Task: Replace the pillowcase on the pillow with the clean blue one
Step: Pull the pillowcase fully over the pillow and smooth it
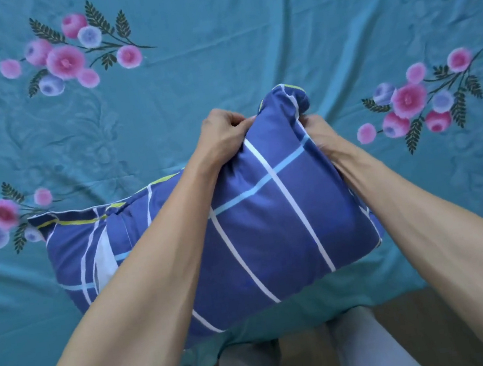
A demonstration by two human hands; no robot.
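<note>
At the centre of the frame, the left hand (222,134) and right hand (318,133) both clamp the far corner of a blue checked pillowcase (269,210) covering a pillow on a teal floral bedsheet (215,47).

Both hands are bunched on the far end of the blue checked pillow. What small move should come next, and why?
Probably tug the pillowcase toward the far corner to seat the pillow. Left hand and right hand both pinch fabric there, the corner looks bunched, and white pillow shows at the open near-left end on the bedsheet.
</note>
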